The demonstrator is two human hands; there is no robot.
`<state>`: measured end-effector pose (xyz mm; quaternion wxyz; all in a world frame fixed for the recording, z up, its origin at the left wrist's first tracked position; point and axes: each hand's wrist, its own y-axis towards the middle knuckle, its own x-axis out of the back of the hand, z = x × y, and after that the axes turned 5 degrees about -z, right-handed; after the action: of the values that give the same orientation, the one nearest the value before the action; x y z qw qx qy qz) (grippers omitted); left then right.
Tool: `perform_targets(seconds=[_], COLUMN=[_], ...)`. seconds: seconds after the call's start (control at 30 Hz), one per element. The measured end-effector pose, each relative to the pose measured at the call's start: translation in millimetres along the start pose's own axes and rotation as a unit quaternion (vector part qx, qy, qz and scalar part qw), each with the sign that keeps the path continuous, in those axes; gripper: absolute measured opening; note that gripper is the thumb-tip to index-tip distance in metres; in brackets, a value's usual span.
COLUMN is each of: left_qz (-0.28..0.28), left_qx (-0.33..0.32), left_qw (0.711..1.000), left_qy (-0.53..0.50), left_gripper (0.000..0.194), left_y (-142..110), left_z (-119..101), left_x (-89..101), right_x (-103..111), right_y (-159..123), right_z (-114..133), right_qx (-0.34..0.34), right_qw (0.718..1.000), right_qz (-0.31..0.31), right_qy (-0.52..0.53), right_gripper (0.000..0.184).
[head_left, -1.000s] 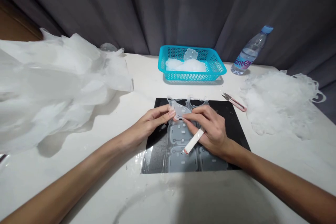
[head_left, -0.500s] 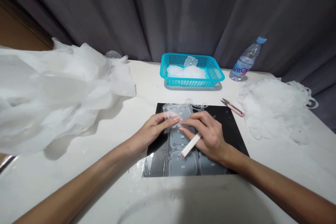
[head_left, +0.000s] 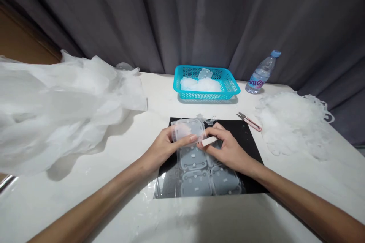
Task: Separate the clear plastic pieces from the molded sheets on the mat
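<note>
My left hand (head_left: 168, 140) pinches a translucent rounded-rectangular silicone-like piece (head_left: 190, 127), its thumb lying across the near edge. From the right, my right hand (head_left: 228, 146) meets the edge of that piece, its fingers closed around a short white stick-like tool (head_left: 209, 141). The tool's working tip is hidden or too small to make out. Under both hands lies a black mat (head_left: 248, 148) carrying several more translucent rounded pieces (head_left: 196, 184). A thin translucent scrap (head_left: 209, 120) lies at the mat's far edge.
Behind the mat stands a turquoise basket (head_left: 207, 97) holding translucent pieces. Pink-handled thread snips (head_left: 250, 122) lie right of the mat, beside a heap of translucent scraps (head_left: 293, 125). A water bottle (head_left: 260, 74) stands behind. A large pile of translucent sheets (head_left: 71, 110) fills the left.
The translucent piece in my left hand is now lifted and tilted toward me off the mat. My right hand has turned the white tool nearly level against its edge. The view has shifted slightly.
</note>
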<state>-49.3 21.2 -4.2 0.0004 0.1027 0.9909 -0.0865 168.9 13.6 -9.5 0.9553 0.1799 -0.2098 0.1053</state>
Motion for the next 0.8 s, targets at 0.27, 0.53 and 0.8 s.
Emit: perform_targets(seconds=[0.27,0.53,0.8], left_qz=[0.025,0.033,0.026], left_qx=[-0.024,0.010,0.009], left_qw=[0.999,0.999,0.999], left_qy=[0.025,0.031,0.043], left_gripper=[0.030,0.036,0.035], left_y=[-4.3,1.6,-0.8], left_z=[0.3,-1.1,-1.1], left_x=[-8.2,-0.5,-4.5], right_x=[-13.6,15.8,19.3], right_y=[2.1,6.9,7.0], right_z=[-16.8,-12.7,-16.7], right_qx=[-0.003,0.067,0.037], right_qw=[0.983,0.996,0.994], right_qz=[-0.072,0.051,0.082], right_qy=[-0.171,0.006,0.056], right_gripper=[0.021,0.008,0.006])
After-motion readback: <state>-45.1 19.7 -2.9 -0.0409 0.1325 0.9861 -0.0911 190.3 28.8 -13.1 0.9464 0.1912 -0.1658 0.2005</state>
